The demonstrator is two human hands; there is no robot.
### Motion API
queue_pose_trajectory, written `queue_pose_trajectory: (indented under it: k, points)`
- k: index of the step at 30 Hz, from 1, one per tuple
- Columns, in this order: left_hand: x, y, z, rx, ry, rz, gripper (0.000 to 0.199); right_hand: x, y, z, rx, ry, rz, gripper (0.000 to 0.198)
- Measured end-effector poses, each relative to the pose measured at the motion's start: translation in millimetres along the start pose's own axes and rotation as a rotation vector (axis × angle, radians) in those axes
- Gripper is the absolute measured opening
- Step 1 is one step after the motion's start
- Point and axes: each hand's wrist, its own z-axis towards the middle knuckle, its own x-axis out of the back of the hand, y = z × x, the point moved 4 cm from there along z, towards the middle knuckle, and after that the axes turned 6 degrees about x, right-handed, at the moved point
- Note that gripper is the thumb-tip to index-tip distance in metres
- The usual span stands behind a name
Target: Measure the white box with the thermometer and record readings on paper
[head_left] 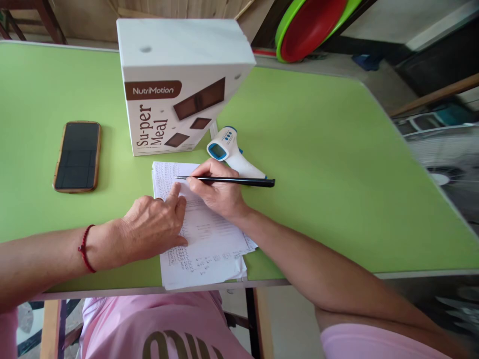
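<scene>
A black pen [243, 180] is pinched in my right hand [219, 192], its silver tip at the upper part of a handwritten sheet of paper [209, 229]. My left hand [155, 224] rests on the left side of that sheet, holding nothing. Its index finger and thumb are stretched out, the index fingertip just below the pen tip; the other fingers are bent. Several sheets lie stacked unevenly, with rows of small writing on them. Directly behind my right hand lies a white and blue infrared thermometer [237, 158], its handle partly hidden by hand and pen.
A white NutriMotion box [149, 114] stands upright behind the papers. At the left, a phone [78, 157] in a brown case lies with its screen dark. All lie on a green table [337, 174]. Beyond it are red and green basins [312, 30] and, at right, a fan [441, 174].
</scene>
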Motion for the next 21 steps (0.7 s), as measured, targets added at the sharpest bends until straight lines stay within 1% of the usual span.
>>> queue_pose_trajectory:
  k: [6,11,14,21]
  points:
    - [0.7,0.2,0.8,-0.011,-0.01,0.009,0.07,-0.9,0.1,-0.3,0.025,0.003,0.006,0.012]
    - [-0.6,0.6,-1.3,-0.042,0.059,0.018,0.069,-1.5,1.5,-0.1,-0.032,-0.023,-0.012,0.013]
    - [-1.7,1.1,-1.6,-0.05,0.084,0.021,0.069,-1.6,1.2,0.2,-0.041,-0.034,-0.017,0.014]
    - [-0.9,1.3,-1.1,-0.041,0.06,0.021,0.068,-2.2,-0.2,1.6,-0.018,-0.036,-0.018,0.014]
